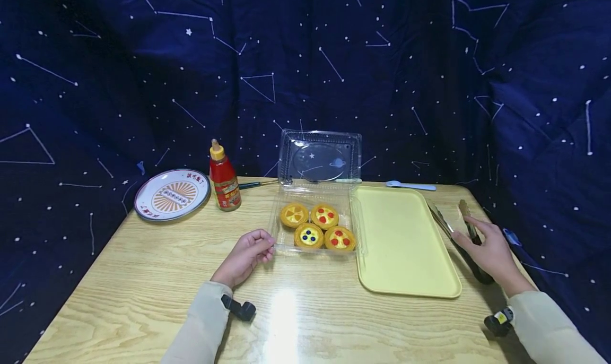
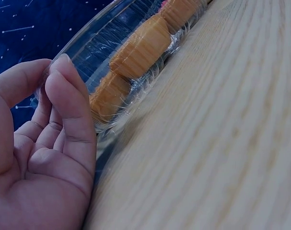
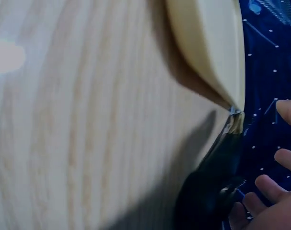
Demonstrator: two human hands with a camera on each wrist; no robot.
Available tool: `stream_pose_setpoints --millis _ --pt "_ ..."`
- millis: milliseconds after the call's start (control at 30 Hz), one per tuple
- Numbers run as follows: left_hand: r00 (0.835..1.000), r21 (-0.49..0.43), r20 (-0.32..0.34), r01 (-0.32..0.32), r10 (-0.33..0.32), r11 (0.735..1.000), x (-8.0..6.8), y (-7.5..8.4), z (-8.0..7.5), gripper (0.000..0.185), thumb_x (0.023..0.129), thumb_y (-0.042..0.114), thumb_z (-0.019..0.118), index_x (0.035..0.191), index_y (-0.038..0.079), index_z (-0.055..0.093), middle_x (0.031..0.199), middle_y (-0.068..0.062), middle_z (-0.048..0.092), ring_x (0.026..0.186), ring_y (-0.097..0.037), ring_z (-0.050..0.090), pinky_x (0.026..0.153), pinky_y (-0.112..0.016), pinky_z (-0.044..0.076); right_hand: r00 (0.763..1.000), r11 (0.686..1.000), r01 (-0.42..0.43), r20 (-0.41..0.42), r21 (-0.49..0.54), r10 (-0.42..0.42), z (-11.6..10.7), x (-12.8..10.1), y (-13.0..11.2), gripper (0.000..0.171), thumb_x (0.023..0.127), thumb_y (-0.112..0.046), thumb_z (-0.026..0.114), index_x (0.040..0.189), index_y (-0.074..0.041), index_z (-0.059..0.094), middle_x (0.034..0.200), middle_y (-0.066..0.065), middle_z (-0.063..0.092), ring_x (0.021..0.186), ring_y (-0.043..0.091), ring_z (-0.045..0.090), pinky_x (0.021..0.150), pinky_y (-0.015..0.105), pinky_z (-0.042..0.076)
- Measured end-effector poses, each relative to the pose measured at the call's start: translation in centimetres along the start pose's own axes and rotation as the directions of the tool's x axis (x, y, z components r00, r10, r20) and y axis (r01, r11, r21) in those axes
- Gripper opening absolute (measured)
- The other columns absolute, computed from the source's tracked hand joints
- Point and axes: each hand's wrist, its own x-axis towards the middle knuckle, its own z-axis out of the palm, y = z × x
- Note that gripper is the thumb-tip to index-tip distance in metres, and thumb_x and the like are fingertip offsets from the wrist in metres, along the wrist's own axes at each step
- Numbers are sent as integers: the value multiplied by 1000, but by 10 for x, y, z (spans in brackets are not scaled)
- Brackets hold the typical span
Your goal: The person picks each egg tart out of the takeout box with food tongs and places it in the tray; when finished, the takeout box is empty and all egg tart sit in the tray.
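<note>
The left hand point(image 1: 245, 256) pinches the clear tart box point(image 1: 312, 222) at its 8 o'clock corner. The right hand point(image 1: 487, 250), fingers spread and relaxed, rests on the tongs point(image 1: 458, 231) at the yellow tray's point(image 1: 406, 247) 3 o'clock.

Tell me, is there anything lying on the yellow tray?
No, the yellow tray lies bare; the four tarts sit in the clear box beside it.

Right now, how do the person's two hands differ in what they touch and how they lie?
The left hand has curled fingers pinching the front edge of the clear plastic clamshell box holding four yellow tarts; the right hand lies with straight fingers on the black-handled metal tongs, with no closed grip. The left hand is near the table's middle, the right hand by its right edge beside the pale yellow tray. Both rest low over the wooden table.
</note>
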Motion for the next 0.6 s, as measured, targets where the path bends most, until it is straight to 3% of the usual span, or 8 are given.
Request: stream_pose_setpoints --millis 467,600 --pt "1000 -4 24 -7 8 1000 2 -3 -1 8 100 9 57 95 4 55 84 -8 59 70 -12 58 61 -21 48 995 999 -31 91 -41 35 10 6 16 92 90 -31 72 154 3 16 136 47 21 124 62 20 92 73 26" --pt "1000 -3 22 -14 14 1000 2 -1 -4 6 100 7 55 95 3 55 83 -8 59 70 -12 58 61 -20 48 993 993 -76 87 -92 84 14 9 17 95 90 -36 72 151 9 14 130 48 28 118 63 27 89 72 30"
